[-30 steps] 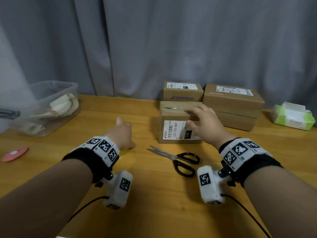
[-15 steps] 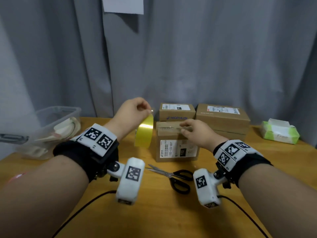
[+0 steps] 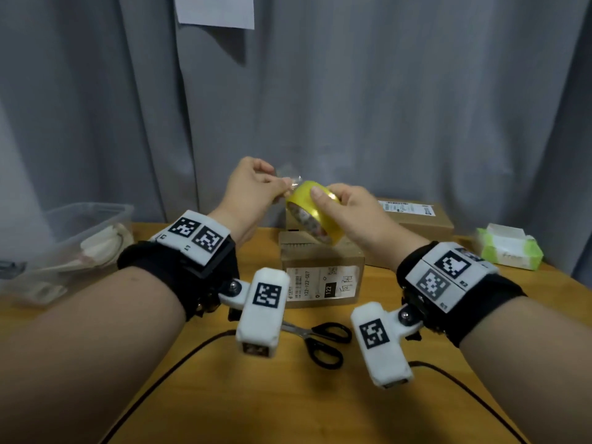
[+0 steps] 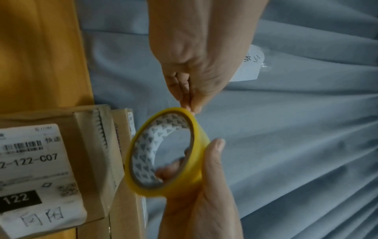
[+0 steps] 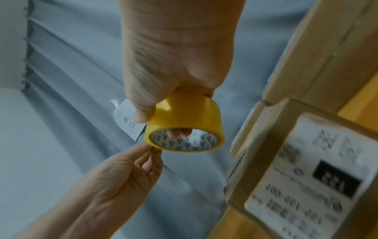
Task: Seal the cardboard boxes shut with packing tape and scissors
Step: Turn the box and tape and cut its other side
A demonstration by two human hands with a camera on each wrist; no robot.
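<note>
Above the front cardboard box (image 3: pixel 322 277), tape roll (image 3: pixel 312 210) gripped in right hand (image 3: pixel 349 213), thumb outside, fingers through the core, likely steadying it. Left hand (image 3: pixel 253 187) pinching the free end, probably to peel. Scissors (image 3: pixel 320 341) waiting on the table (image 3: pixel 224 395), close by for cutting.

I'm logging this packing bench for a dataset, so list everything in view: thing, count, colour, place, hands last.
tape roll: 1, yellow, held above the front box
cardboard boxes: 3, brown, middle-back of the table
scissors: 1, black handles, on the table before the boxes
plastic bin: 1, clear, table's left
tissue pack: 1, green and white, table's right
paper note: 1, white, on the curtain
curtain: 1, grey, behind
table: 1, wooden
left hand: pinches the tape end
right hand: grips the roll
</note>
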